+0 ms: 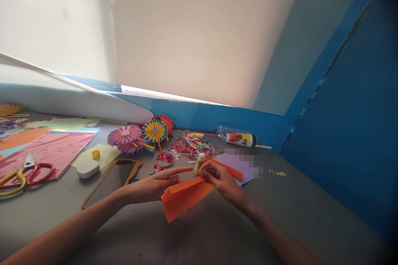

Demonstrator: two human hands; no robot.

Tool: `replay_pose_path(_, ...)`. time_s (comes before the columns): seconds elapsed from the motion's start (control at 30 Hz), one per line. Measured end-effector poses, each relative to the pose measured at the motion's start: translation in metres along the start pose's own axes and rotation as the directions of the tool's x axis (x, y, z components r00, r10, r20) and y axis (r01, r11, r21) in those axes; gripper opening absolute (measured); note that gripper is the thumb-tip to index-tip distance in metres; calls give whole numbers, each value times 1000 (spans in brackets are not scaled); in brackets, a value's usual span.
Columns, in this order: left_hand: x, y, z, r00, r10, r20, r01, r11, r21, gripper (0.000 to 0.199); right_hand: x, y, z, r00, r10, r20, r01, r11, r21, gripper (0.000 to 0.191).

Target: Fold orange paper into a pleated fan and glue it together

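An orange paper [188, 201], folded in narrow pleats along its upper edge with a flat part hanging down, is held above the grey table. My right hand [219, 178] pinches its right end between thumb and fingers. Behind the paper's left part is my left hand [161, 184], its fingers stretched out to the right; whether it touches the paper is unclear. A glue stick [200, 163] with a white cap stands just beyond the fingertips. Next to it, a strip of orange paper [231, 169] lies on a purple sheet [245, 165].
Pleated paper rosettes [126, 136] and a heap of paper scraps [192, 145] lie at the back, near a glue bottle [238, 137]. On the left are a phone [113, 180], a white case [88, 169], scissors [26, 176] and a pink sheet pack [59, 149] on the table [295, 223].
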State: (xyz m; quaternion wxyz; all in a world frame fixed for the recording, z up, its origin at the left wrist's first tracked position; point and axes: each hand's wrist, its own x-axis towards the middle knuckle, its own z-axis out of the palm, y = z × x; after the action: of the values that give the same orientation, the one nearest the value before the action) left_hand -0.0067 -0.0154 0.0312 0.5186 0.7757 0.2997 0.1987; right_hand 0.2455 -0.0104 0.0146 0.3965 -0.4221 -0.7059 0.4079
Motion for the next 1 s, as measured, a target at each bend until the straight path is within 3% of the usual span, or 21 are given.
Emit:
replay_pose_path(0.1, 2, 0, 0, 985, 124, 117, -110, 986, -125, 42, -1, 5, 4, 995, 35, 97, -43, 996, 84, 32)
replay_pose_path(0.2, 6, -1, 3, 978, 206, 36, -204, 977, -63, 27, -2, 11, 12, 973, 84, 213, -117, 982, 148, 35)
replay_pose_path(0.27, 7, -2, 4, 978, 207, -12, -208, 976, -59, 27, -1, 14, 15, 959, 91, 269, -147, 969, 196, 37)
replay_pose_path(0.37, 8, -3, 5, 989, 141, -31, -143, 988, -59, 32, 0, 11, 14, 975, 84, 205, -136, 957, 256, 40)
replay_pose_path(0.47, 6, -5, 4, 998, 54, 14, -55, 997, 60, 38, -1, -2, 7, 991, 105, 85, -122, 965, 233, 49)
replay_pose_path(0.57, 5, -10, 4, 999, 42, 29, -47, 976, 215, 42, -5, -15, 1, 988, 68, 135, -90, 983, 162, 50)
replay_pose_path(0.7, 7, -17, 3, 997, 72, -7, -65, 932, 358, 43, -8, -14, 2, 972, 41, 231, -30, 998, -53, 26)
replay_pose_path(1.0, 8, -21, 0, 996, 88, -5, -80, 922, 378, 29, -8, -1, 9, 990, 35, 140, -22, 996, -92, 15)
